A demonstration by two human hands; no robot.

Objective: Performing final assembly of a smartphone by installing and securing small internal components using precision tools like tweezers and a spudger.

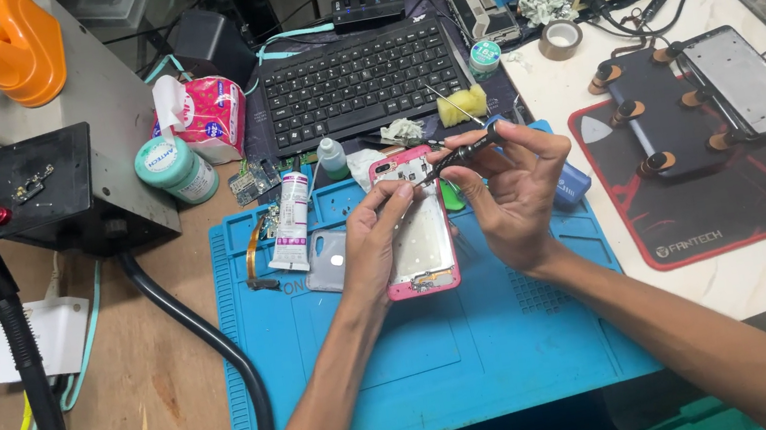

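Pink phone (pixel 419 240) in left hand (pixel 376 246)

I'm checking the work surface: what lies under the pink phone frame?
The pink phone frame lies on the blue work mat. The left hand covers its left edge, so whatever is beneath there is hidden.

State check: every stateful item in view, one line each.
pink-framed phone: back off, insides exposed, flat on blue mat
left hand: steadying phone
right hand: gripping thin black screwdriver, tip at phone's top
white glue tube: capped, lying flat
dark phone: clamped
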